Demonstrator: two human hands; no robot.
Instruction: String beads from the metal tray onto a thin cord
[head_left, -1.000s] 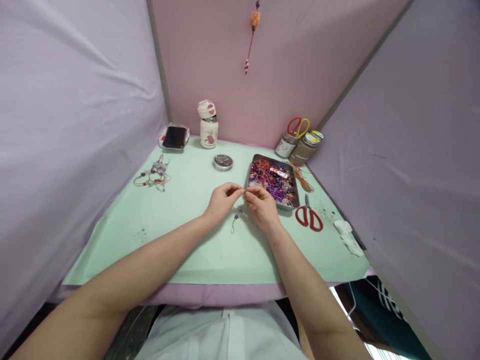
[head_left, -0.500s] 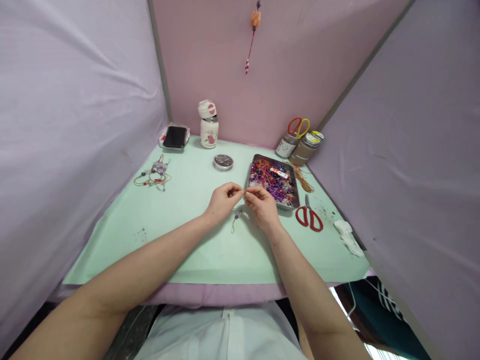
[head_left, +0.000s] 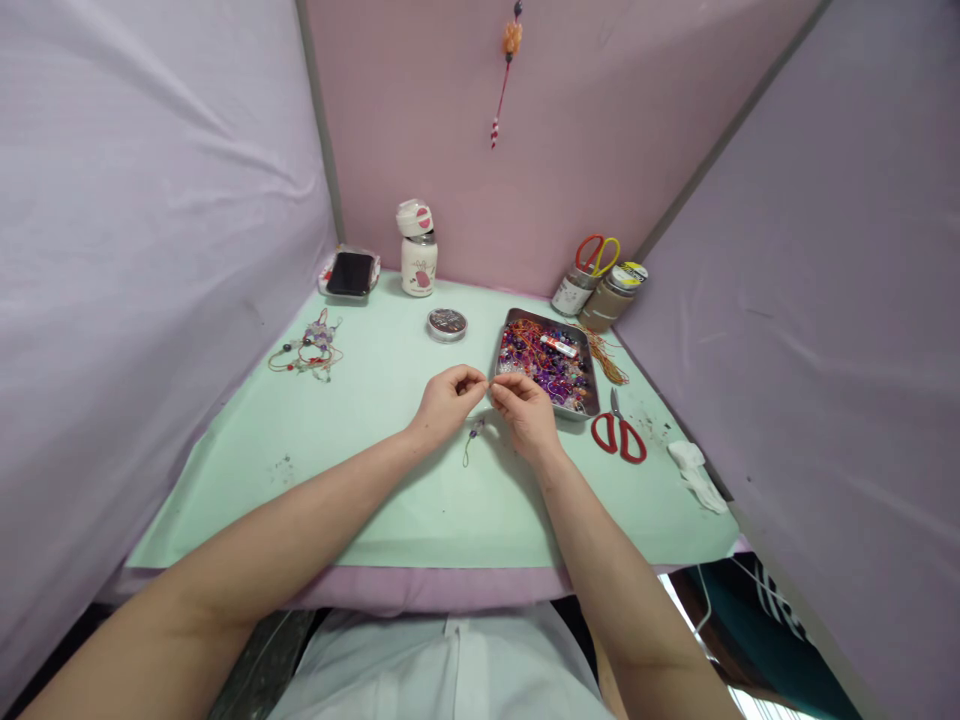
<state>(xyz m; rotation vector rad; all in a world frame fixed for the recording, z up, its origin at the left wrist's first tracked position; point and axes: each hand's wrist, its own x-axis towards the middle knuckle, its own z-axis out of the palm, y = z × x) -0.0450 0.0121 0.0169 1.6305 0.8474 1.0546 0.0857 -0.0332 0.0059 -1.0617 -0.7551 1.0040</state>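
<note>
Over the middle of the table, my left hand and my right hand meet at their fingertips. Both are closed in a pinch, thumb against forefinger. What lies between the fingertips is too small to make out. Just below the hands, a short beaded strand with purple beads and a thin cord loop hangs or lies; I cannot tell which. Behind my right hand sits a metal tray full of purple, red and orange beads and threads. Red-handled scissors lie to the right of that hand.
A round tin and a white bottle stand further back. Finished-looking beaded strings and a dark phone-like slab are at left. Jars, orange threads and crumpled tissue are at right. Cloth walls enclose three sides.
Almost nothing differs. Both hands keep the same pinch at the same spot, with at most a slight shift of the fingertips.
</note>
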